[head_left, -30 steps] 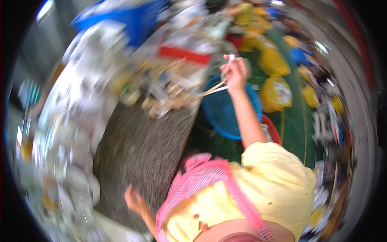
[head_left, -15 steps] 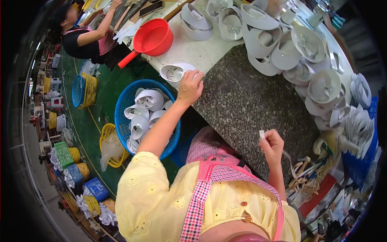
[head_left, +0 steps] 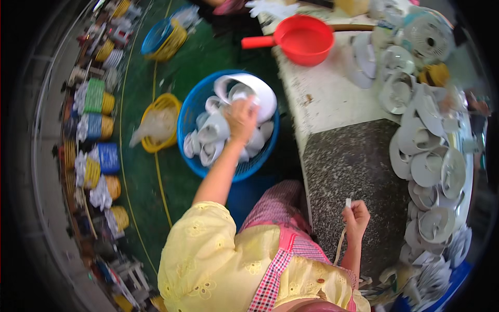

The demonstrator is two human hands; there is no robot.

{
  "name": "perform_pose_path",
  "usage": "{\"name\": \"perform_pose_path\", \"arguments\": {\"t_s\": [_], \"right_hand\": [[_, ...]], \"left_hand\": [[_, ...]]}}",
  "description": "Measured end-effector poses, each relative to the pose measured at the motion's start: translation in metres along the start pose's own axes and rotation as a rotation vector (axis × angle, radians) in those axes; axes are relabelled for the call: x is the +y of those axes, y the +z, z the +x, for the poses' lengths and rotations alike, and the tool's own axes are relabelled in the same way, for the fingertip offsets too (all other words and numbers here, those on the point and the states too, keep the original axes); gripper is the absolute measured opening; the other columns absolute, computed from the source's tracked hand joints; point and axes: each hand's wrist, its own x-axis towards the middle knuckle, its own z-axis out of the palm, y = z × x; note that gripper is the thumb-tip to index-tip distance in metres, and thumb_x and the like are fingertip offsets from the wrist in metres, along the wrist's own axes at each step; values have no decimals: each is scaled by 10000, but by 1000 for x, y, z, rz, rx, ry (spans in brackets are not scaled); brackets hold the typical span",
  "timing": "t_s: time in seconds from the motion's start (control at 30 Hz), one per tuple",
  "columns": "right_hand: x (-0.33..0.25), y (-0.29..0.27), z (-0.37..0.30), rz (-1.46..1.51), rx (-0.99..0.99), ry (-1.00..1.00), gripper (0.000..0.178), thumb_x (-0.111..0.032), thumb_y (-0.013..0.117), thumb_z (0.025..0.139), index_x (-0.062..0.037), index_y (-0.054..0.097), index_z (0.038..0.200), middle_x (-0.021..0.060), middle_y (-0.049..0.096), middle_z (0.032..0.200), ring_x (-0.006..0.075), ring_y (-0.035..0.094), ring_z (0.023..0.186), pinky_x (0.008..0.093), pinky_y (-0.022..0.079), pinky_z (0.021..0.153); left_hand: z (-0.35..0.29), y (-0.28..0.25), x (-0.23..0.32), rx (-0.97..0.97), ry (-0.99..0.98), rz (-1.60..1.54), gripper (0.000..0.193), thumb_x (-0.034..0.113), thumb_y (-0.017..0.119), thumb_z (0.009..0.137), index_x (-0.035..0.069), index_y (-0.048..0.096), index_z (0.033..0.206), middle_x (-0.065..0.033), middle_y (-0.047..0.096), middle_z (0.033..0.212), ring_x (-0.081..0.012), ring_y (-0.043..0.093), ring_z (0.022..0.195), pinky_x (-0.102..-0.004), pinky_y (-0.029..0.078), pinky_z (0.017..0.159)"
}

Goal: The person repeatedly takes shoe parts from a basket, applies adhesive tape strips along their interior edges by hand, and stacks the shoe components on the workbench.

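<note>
My left hand (head_left: 242,122) is over the round blue basket (head_left: 182,136), its fingers closed on a white sun visor (head_left: 266,100). The hand and visor are a little blurred, and the fingertips are partly hidden. Below the held visor, several more white visors (head_left: 214,129) lie heaped in the basket. Above the dark speckled board (head_left: 353,161), my right hand (head_left: 356,219) pinches a short white strip (head_left: 348,202), which sticks up from the fingers. A thin cream strap (head_left: 340,245) hangs beneath that hand.
The white worktable (head_left: 312,101) carries a red dipper (head_left: 304,41) at its far edge. Overlapping visors (head_left: 429,169) line the right side. A yellow basket (head_left: 175,106) holding clear plastic stands on the green floor, left of the blue one.
My left hand has carried the visor left, from the table's edge to the blue basket. The view has swung left. My right hand still pinches the white strip.
</note>
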Motion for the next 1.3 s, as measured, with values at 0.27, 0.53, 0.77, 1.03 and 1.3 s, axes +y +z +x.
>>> {"name": "perform_pose_path", "arguments": {"t_s": [0.27,0.53,0.77,1.03,1.3], "right_hand": [[1,20,43,-91,-103,80,79,-3,556,796,-42,491,773,-26,496,650,15,423,549,170,336,498],[-18,57,87,-145,-153,104,66,15,553,780,-24,500,781,-17,512,677,40,460,595,192,369,547],[-66,79,100,74,-79,209,65,2,516,752,-49,477,765,31,528,611,92,512,536,213,412,482],[-76,48,76,25,-55,154,77,-60,537,819,-39,467,793,-18,506,629,22,446,537,177,336,460],[-23,2,13,83,326,191,77,-59,547,805,-38,475,789,-15,521,625,32,461,518,179,351,435]], "left_hand": [[6,-127,-216,359,-463,425,309,266,607,775,62,599,1005,-137,603,879,-304,562,791,-391,432,705],[-66,-35,-319,-391,-676,480,417,207,554,770,44,533,1153,-218,552,1083,-357,518,1009,-393,382,905],[39,-3,-132,66,-326,-19,258,54,573,736,45,598,992,-139,590,965,-300,545,910,-353,422,801],[123,114,183,-363,628,-646,506,33,591,663,107,501,1156,-150,423,1226,-303,405,1129,-385,346,931],[257,235,223,-279,36,-536,963,516,697,600,105,240,1342,-272,259,1323,-399,243,1243,-442,265,993]]}}
